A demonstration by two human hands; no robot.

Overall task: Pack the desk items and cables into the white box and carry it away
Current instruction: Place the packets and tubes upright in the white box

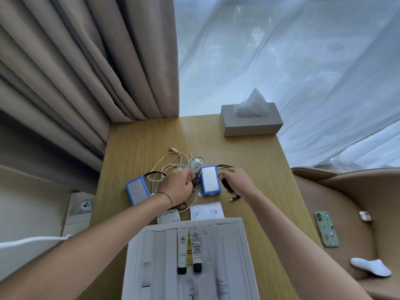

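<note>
Nearest: white box (242, 245), open at the desk's near edge, tubes inside. Beyond it, left hand (176, 188) pinching black cable (195, 181); right hand (234, 180) curled round black lead, beside right blue pack (209, 180), long axis toward box.

The white box (242, 245) runs off the 6 o'clock edge; its tubes' (181, 250) print is unreadable. The left hand (177, 187) covers part of the white cable (173, 163).
</note>
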